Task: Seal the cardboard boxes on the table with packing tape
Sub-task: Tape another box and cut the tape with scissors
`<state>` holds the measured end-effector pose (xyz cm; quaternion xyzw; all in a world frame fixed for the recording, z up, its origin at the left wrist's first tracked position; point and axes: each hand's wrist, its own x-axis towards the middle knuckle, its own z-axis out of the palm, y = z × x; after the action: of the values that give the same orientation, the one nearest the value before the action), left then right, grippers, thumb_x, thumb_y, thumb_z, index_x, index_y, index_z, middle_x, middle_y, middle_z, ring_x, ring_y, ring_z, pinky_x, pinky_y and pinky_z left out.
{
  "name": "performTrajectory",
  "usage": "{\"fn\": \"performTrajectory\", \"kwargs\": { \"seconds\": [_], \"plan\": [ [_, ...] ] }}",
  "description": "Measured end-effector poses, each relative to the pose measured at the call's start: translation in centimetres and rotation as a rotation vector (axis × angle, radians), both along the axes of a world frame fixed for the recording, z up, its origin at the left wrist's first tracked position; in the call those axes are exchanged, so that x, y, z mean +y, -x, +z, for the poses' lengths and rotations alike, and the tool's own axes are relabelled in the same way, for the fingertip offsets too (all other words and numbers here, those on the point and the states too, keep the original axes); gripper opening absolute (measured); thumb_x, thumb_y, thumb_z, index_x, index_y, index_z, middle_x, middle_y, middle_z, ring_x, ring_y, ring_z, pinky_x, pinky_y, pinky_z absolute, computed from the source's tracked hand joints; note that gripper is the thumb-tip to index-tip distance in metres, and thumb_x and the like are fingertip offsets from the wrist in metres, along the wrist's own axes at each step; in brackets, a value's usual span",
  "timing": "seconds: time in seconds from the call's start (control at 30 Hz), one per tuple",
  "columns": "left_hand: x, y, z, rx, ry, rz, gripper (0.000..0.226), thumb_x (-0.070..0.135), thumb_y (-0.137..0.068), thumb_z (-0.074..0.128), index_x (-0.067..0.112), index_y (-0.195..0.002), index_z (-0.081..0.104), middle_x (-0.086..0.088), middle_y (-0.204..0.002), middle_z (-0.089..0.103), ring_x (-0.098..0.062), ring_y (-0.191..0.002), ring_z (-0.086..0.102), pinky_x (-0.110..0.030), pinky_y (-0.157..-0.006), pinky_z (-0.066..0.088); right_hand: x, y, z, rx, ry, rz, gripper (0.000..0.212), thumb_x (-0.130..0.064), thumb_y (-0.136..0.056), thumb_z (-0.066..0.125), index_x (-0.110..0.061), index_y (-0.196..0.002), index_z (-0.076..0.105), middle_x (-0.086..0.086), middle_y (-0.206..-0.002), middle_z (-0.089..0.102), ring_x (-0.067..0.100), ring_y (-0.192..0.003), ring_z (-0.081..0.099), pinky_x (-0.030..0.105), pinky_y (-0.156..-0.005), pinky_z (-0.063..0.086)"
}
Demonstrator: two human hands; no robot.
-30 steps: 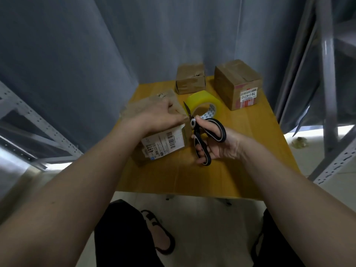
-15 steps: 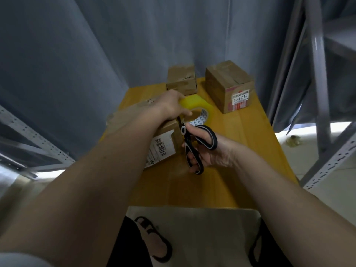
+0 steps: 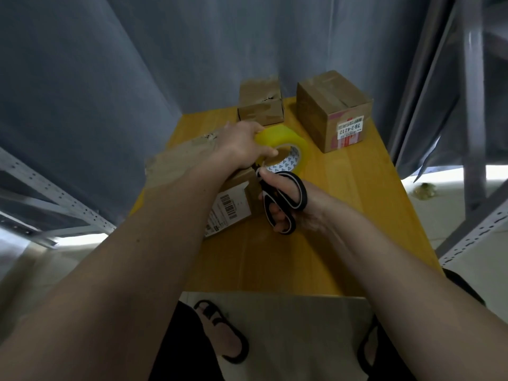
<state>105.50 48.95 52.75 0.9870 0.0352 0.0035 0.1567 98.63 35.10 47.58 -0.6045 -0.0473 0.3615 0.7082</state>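
Left hand [image 3: 242, 145] up at the tape roll [image 3: 286, 149], fingers curled over its yellow rim and gripping it, right at the far end of the nearest box [image 3: 198, 174]. Right hand [image 3: 286, 204] has the scissors [image 3: 280, 199], thumb and fingers hooked through the black-and-white loops, blades pointing up into the gap between roll and box. Whether the blades are parted or closed on a strip cannot be told; the left hand covers that spot. It reads as the cut that frees the tape from the roll.

The nearest box lies under the left forearm, top looking glossy with tape, white barcode label facing the person. Further back on the yellow table [image 3: 343, 215] stand two more: a small box [image 3: 261, 103] with a torn, rumpled top, and a bigger box [image 3: 332, 111] bearing a red-and-white label, a strip running along its top seam. Judging from this, the near box is almost finished and the big one looks sealed; the small one may need attention.
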Motion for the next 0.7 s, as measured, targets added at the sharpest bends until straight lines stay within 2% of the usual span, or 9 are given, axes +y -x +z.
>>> {"fn": "performTrajectory", "kwargs": {
  "seconds": [0.07, 0.13, 0.2, 0.3, 0.37, 0.47, 0.57, 0.63, 0.7],
  "plan": [
    [0.0, 0.0, -0.1, -0.009, -0.002, -0.003, 0.066, 0.055, -0.076, 0.072, 0.026, -0.133, 0.055, 0.0, -0.139, 0.055, -0.024, -0.134, 0.043, -0.046, -0.112, 0.034, 0.0, -0.1, -0.1, -0.04, 0.015, -0.026, 0.053, -0.054, -0.09, 0.056, -0.001, -0.095, 0.055, -0.001, -0.05, 0.04, 0.009, -0.037, 0.036, 0.018, -0.035, 0.032],
    [0.0, -0.1, -0.2, -0.022, 0.043, 0.0, 0.063, 0.057, -0.075, 0.072, 0.027, -0.129, 0.058, 0.002, -0.133, 0.059, -0.023, -0.13, 0.047, -0.046, -0.109, 0.037, -0.1, -0.1, -0.2, -0.069, 0.033, -0.03, 0.054, -0.054, -0.089, 0.058, 0.0, -0.097, 0.056, -0.001, -0.051, 0.039, 0.009, -0.037, 0.034, 0.018, -0.034, 0.03],
    [0.2, -0.3, -0.3, -0.045, 0.154, 0.017, 0.057, 0.056, -0.074, 0.074, 0.027, -0.122, 0.06, 0.004, -0.125, 0.062, -0.019, -0.119, 0.054, -0.041, -0.101, 0.044, -0.2, -0.1, -0.3, -0.056, 0.04, -0.005, 0.056, -0.056, -0.087, 0.059, -0.001, -0.098, 0.056, 0.0, -0.054, 0.042, 0.011, -0.04, 0.038, 0.02, -0.038, 0.036],
    [0.5, -0.3, -0.5, -0.088, 0.404, 0.039, 0.045, 0.048, -0.075, 0.077, 0.029, -0.111, 0.058, 0.008, -0.117, 0.062, -0.009, -0.106, 0.056, -0.031, -0.087, 0.047, -0.7, -0.1, -0.5, 0.067, -0.006, 0.106, 0.057, -0.06, -0.086, 0.056, -0.004, -0.101, 0.052, 0.005, -0.063, 0.046, 0.019, -0.051, 0.047, 0.035, -0.055, 0.053],
    [0.7, -0.3, -0.7, -0.146, 0.593, 0.054, 0.04, 0.04, -0.077, 0.078, 0.024, -0.108, 0.058, 0.003, -0.116, 0.065, -0.015, -0.11, 0.06, -0.036, -0.092, 0.051, -1.5, -0.3, -0.8, 0.164, -0.032, 0.149, 0.061, -0.063, -0.084, 0.055, -0.004, -0.104, 0.051, 0.008, -0.068, 0.048, 0.021, -0.055, 0.051, 0.042, -0.065, 0.056],
    [1.3, -0.1, -0.6, -0.264, 0.855, 0.102, 0.045, 0.028, -0.082, 0.076, 0.009, -0.119, 0.058, -0.008, -0.12, 0.066, -0.02, -0.114, 0.062, -0.038, -0.096, 0.052, -2.8, -0.3, -1.4, 0.28, -0.059, 0.114, 0.064, -0.065, -0.084, 0.051, -0.005, -0.105, 0.05, 0.01, -0.071, 0.049, 0.023, -0.059, 0.054, 0.043, -0.067, 0.056],
    [1.9, 0.2, -0.3, -0.321, 1.021, 0.11, 0.047, 0.021, -0.087, 0.071, -0.001, -0.125, 0.055, -0.013, -0.119, 0.067, -0.023, -0.11, 0.064, -0.037, -0.096, 0.053, -2.8, -0.6, -1.3, 0.153, 0.219, 0.02, 0.062, -0.06, -0.084, 0.058, -0.001, -0.103, 0.052, 0.01, -0.069, 0.054, 0.021, -0.053, 0.058, 0.038, -0.055, 0.056],
    [2.1, 0.5, -0.1, -0.33, 1.073, 0.108, 0.044, 0.019, -0.089, 0.068, -0.003, -0.125, 0.056, -0.016, -0.117, 0.068, -0.025, -0.107, 0.066, -0.04, -0.095, 0.053, -2.2, -1.1, -0.6, -0.003, 0.457, -0.083, 0.051, -0.052, -0.084, 0.067, -0.005, -0.095, 0.052, 0.01, -0.069, 0.057, 0.02, -0.048, 0.06, 0.033, -0.045, 0.054],
    [2.2, 0.8, 0.2, -0.353, 1.099, 0.135, 0.042, 0.021, -0.09, 0.068, -0.002, -0.124, 0.057, -0.016, -0.117, 0.067, -0.026, -0.109, 0.065, -0.041, -0.097, 0.052, -1.8, -1.8, 0.0, -0.235, 0.782, -0.117, 0.039, -0.045, -0.084, 0.068, -0.012, -0.082, 0.049, 0.006, -0.075, 0.057, 0.021, -0.057, 0.061, 0.032, -0.044, 0.051]
  ]
}}
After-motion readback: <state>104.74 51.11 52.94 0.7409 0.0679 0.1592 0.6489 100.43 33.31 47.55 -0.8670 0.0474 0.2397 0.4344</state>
